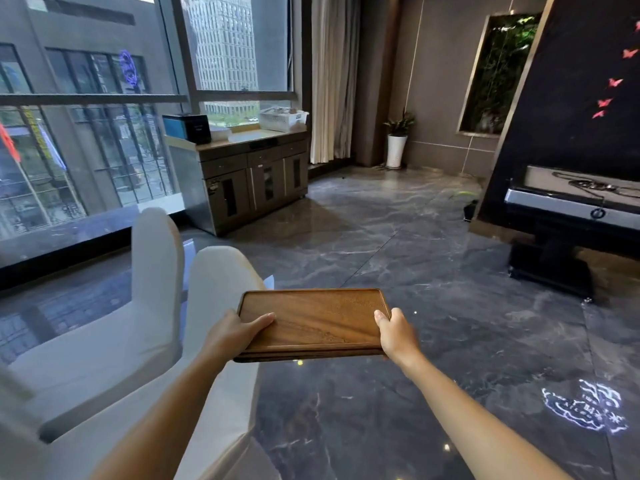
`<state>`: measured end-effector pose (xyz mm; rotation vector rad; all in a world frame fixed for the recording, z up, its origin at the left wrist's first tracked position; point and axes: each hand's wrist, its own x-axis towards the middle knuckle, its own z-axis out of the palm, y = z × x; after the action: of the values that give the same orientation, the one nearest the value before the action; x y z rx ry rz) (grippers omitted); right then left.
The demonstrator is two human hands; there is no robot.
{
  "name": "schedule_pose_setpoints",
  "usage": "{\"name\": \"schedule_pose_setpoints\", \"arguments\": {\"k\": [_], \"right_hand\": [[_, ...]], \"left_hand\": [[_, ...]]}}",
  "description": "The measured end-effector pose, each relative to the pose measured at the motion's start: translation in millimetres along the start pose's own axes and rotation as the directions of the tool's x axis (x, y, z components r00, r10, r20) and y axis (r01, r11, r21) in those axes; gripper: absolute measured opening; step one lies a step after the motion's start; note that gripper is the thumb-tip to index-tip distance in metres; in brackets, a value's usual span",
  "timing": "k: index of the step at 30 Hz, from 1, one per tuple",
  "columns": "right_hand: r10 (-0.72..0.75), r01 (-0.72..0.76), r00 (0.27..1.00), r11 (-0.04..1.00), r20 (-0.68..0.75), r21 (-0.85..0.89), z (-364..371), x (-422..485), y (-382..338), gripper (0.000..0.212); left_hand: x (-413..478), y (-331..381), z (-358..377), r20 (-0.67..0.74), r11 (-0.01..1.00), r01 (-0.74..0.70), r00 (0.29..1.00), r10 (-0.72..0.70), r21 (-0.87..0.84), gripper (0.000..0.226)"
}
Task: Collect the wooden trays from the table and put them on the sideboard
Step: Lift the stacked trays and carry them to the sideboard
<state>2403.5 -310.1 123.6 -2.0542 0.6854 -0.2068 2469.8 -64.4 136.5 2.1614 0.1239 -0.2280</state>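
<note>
I hold a stack of flat brown wooden trays level in front of me, above the dark marble floor. My left hand grips the stack's left edge, thumb lying on the top tray. My right hand grips the right edge the same way. At least two trays show at the near edge of the stack. The sideboard, a dark wooden cabinet with a pale top, stands farther ahead by the window, well apart from the trays.
White-covered chairs stand close on my left. A dark box and a white basket sit on the sideboard top. A potted plant stands in the corner. A black stand is at right.
</note>
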Motion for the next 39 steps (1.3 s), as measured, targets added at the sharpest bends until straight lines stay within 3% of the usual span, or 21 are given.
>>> {"name": "schedule_pose_setpoints", "arguments": {"k": [6, 8, 12, 15, 25, 31, 39], "right_hand": [[-0.019, 0.017, 0.998, 1.0, -0.054, -0.023, -2, 155, -46, 0.04], [-0.03, 0.028, 0.998, 0.999, -0.063, -0.027, -6, 202, -64, 0.04], [-0.032, 0.029, 0.998, 0.997, -0.061, -0.065, -7, 292, -88, 0.04], [-0.025, 0.022, 0.999, 0.997, -0.037, -0.073, 2, 361, -97, 0.04], [-0.045, 0.048, 0.996, 0.998, 0.083, -0.041, 61, 647, -140, 0.041], [-0.124, 0.129, 0.977, 0.991, 0.171, -0.018, 98, 801, -211, 0.038], [-0.138, 0.143, 0.964, 0.99, 0.225, -0.009, 200, 991, -282, 0.031]], "left_hand": [[146, 79, 33, 0.017, 0.997, -0.074, 0.997, 0.074, -0.004, 0.057], [194, 104, 41, 0.018, 0.997, -0.066, 0.998, 0.066, 0.028, 0.067], [276, 144, 61, 0.037, 0.997, -0.065, 0.997, 0.063, 0.05, 0.053], [338, 164, 79, 0.034, 0.997, -0.035, 0.999, 0.033, 0.068, 0.057], [583, 234, 132, -0.061, 0.998, 0.031, 0.998, -0.028, 0.049, 0.069], [722, 290, 127, -0.172, 0.997, 0.069, 0.983, -0.062, 0.031, 0.057], [940, 307, 112, -0.224, 0.995, 0.08, 0.972, -0.067, 0.051, 0.056]]}}
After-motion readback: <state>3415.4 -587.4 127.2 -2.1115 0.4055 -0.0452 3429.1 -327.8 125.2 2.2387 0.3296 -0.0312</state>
